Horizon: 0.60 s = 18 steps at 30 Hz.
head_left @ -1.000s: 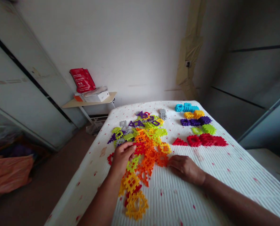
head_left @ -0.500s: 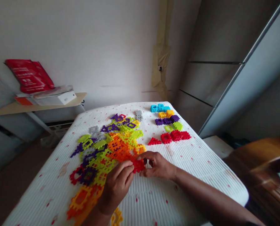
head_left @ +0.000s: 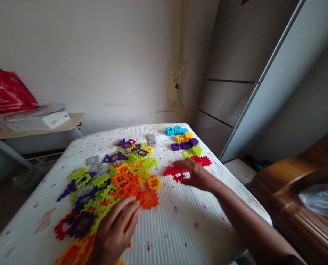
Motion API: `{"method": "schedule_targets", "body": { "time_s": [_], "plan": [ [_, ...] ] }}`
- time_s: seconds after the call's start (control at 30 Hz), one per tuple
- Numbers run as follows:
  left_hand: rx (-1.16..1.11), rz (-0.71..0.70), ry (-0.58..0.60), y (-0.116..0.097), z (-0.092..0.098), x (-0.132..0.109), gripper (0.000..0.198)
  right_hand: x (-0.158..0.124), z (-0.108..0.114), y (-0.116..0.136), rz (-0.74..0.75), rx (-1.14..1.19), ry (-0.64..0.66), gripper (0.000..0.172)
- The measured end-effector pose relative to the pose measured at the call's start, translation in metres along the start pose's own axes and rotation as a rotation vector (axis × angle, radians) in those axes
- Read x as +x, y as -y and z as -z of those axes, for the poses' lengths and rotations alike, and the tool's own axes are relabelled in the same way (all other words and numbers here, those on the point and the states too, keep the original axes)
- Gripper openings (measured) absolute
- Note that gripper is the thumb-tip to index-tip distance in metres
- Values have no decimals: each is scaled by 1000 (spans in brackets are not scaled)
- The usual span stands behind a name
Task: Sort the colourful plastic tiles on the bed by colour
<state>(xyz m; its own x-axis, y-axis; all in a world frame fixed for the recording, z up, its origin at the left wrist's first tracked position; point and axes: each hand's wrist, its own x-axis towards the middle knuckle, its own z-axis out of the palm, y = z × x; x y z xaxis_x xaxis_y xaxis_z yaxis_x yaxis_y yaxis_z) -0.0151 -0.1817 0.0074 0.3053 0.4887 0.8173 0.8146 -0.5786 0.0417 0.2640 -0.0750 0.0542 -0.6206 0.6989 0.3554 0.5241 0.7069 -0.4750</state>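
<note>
My right hand [head_left: 198,173] is at the red group, its thumb and fingers around a red interlocking plastic tile [head_left: 178,174] with a square opening. A red triangular piece [head_left: 168,170] lies just left of it, and more red tiles [head_left: 204,161] show behind the hand. Over the near edge of a mixed pile, my left hand [head_left: 117,222] is closed with curled fingers. A bit of orange-red shows between those fingers; what they grip, if anything, is hidden. Orange tiles [head_left: 149,198] lie just beyond the left fingertips.
Behind the red row sit lime tiles [head_left: 196,150], purple tiles [head_left: 184,145], yellow tiles [head_left: 188,136] and blue tiles [head_left: 170,131]. A grey stack [head_left: 151,139] stands left of them. A side table [head_left: 77,118] holds a white box [head_left: 56,118] and red bags [head_left: 9,90].
My right hand has moved away from my left, right and forward to the red group, with the red tile. My left hand stays by the pile. The view has turned right.
</note>
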Motion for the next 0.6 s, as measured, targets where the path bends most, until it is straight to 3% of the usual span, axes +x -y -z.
{"method": "schedule_targets", "body": {
  "time_s": [0.13,0.3,0.43,0.6],
  "plan": [
    [9,30,-43,3,3,2,20,-8,39,-57,-85,-196,-64,57],
    [12,18,-45,2,0,5,18,-16,48,-109,-216,-273,17,59],
    [3,23,-43,4,-2,5,16,-15,42,-123,-190,-330,52,60],
    [16,25,-30,6,-2,3,17,-10,41,-122,-186,-369,87,56]
  ]
}}
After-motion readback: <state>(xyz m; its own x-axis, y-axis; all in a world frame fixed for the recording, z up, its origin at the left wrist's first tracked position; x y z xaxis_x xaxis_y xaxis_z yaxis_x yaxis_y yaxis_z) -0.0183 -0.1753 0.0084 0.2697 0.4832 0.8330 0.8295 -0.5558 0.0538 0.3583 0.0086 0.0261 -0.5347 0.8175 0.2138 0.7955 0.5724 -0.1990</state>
